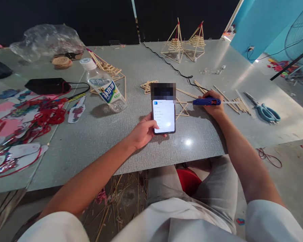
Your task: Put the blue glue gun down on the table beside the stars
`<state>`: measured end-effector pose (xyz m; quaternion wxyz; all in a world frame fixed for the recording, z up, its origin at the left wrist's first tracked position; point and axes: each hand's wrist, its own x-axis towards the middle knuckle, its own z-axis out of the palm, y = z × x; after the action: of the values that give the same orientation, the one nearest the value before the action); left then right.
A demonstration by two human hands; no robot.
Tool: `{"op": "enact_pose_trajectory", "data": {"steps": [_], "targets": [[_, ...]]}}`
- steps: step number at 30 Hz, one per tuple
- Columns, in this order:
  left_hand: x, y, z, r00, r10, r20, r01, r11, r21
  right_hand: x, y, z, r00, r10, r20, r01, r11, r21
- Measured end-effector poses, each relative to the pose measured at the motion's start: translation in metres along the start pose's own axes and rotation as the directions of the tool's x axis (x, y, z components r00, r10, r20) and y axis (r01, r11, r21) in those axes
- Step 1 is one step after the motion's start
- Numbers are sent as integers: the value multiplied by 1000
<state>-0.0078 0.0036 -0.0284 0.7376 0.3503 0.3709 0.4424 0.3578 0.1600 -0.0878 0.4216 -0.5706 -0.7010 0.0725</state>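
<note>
A lit smartphone (164, 116) stands upright in my left hand (143, 131), with the thumb on the lower part of its screen. My right hand (211, 105) is wrapped round a blue glue gun (206, 101), whose nozzle points left and which has a pale glue stick (231, 102) out of its back end. Partly hidden behind the phone lies a flat star-like frame of thin wooden sticks (183, 115). Another small stick frame (147, 86) lies behind the phone to the left. Loose wooden sticks (238, 104) are right of my right hand.
A clear labelled bottle (107, 89) tilts beside a stick pyramid (106, 67). Two more stick pyramids (176, 47) stand at the back. Blue-handled scissors (266, 111) lie right. Red cords (50, 117) and cut-outs cover the left. A black cable (166, 62) crosses the table (141, 158).
</note>
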Motion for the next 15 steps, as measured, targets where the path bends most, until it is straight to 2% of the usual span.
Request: {"op": "enact_pose_trajectory", "data": {"steps": [7,15], "targets": [[4,0,0,999,-32,-17,31,998,-56,-1,-10,-2,999,3,-39,-2,999,38],[2,4,-1,998,10,59,-4,994,-105,1,-11,-1,999,1,-43,1,999,50]]}}
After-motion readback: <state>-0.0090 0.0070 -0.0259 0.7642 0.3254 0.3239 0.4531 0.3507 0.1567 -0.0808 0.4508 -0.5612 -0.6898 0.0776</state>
